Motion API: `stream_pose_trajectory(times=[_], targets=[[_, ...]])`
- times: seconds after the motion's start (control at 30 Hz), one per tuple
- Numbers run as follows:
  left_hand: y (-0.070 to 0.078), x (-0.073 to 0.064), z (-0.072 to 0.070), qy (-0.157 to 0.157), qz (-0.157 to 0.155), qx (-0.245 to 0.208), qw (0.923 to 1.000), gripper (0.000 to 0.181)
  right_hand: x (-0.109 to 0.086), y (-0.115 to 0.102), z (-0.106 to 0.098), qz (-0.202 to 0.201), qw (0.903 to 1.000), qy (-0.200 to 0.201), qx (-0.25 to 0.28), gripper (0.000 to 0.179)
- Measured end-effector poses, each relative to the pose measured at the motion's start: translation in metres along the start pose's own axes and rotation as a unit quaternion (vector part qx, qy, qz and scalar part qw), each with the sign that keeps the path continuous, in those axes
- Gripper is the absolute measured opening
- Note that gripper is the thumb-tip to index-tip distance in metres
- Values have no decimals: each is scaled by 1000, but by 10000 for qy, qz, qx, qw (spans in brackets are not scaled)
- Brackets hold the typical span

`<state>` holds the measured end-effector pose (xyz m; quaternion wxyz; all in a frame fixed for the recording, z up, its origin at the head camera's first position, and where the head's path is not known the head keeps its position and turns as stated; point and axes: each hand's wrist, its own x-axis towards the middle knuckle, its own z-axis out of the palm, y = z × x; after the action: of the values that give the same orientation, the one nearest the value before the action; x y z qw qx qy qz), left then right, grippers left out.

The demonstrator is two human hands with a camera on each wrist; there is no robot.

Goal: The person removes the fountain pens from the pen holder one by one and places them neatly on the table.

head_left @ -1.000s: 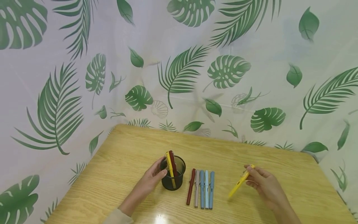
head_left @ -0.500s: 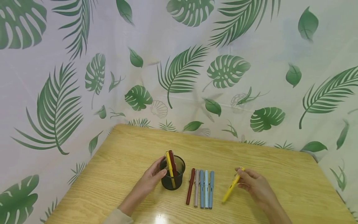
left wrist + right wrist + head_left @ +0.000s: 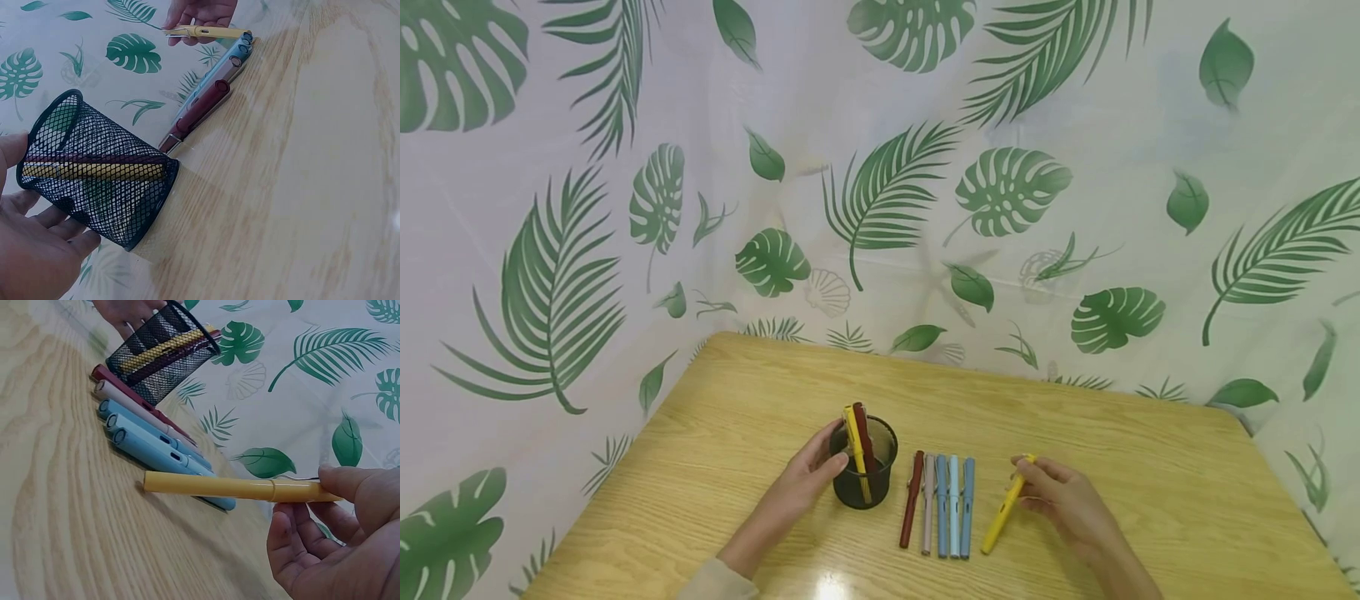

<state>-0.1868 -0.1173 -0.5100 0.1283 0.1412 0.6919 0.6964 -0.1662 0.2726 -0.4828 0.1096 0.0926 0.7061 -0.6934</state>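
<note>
My left hand (image 3: 811, 471) holds a black mesh pen cup (image 3: 119, 206) by its side, thumb at the rim and fingers around the wall. Inside the cup lean a yellow pen (image 3: 853, 442) and a dark red pen (image 3: 864, 437). Between thumb and fingers, my right hand (image 3: 1063, 496) pinches another yellow pen (image 3: 212, 486) by its clip end, tilted with the other end low over the table. To its left lies a row of pens: dark red (image 3: 912, 500), greyish pink (image 3: 928, 506), blue (image 3: 942, 508), light blue (image 3: 954, 508) and blue (image 3: 967, 508).
The wooden table (image 3: 760, 383) has its back edge against a white cloth (image 3: 895, 317) printed with green leaves. More of the cloth hangs at the left. The row of pens stands between the cup and my right hand.
My right hand has moved left with the yellow pen, bringing its low end close to the right side of the row. My left hand and the pen cup have stayed put.
</note>
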Motion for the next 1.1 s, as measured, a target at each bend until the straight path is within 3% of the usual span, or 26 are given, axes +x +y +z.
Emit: stream_pose_trajectory(times=[0.2,0.7,0.83,1.1], targets=[[1,0,0,4,27,36,10000,65,4,4,10,-124,9992,223,-301,34],[0,1,1,-3,-3,75,10000,64,14,16,28,-139,9949,479,-874,38],[-1,1,1,6,24,37,10000,64,17,18,31,-198,9952,510,-816,37],[-2,1,0,-12,44,-28,10000,62,19,21,37,-379,9923,617,-1007,49]])
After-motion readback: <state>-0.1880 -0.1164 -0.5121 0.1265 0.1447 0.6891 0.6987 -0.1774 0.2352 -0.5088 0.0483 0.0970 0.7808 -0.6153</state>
